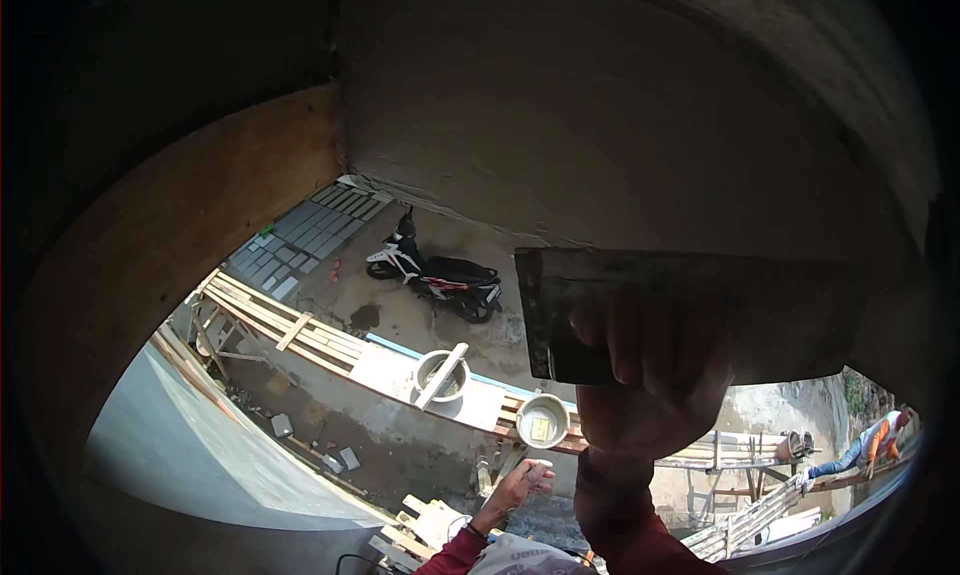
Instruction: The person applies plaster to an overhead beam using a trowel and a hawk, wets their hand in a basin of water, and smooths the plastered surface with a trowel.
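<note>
My right hand [655, 405] is raised, its fingers wrapped around the grip of a wide rectangular plastering trowel [790, 315]. The trowel is up at the grey plastered surface [600, 115]; in the shade I cannot tell whether its blade touches. Lower down, my left hand [522, 483] is held out with loosely curled fingers, pale smears on their tips, and no tool shows in it. Just beyond that hand stands a round bucket [562, 415] with a yellow block inside. Left of it, a second bucket [462, 377] has a straight wooden batten [441, 377] lying across its rim.
Both buckets stand on a scaffold of wooden planks [290, 315]. Below are a parked motorbike [440, 278] and rows of grey paving pieces [310, 230]. A brown board [220, 165] borders the plaster at left. Another person [875, 443] in orange leans at far right.
</note>
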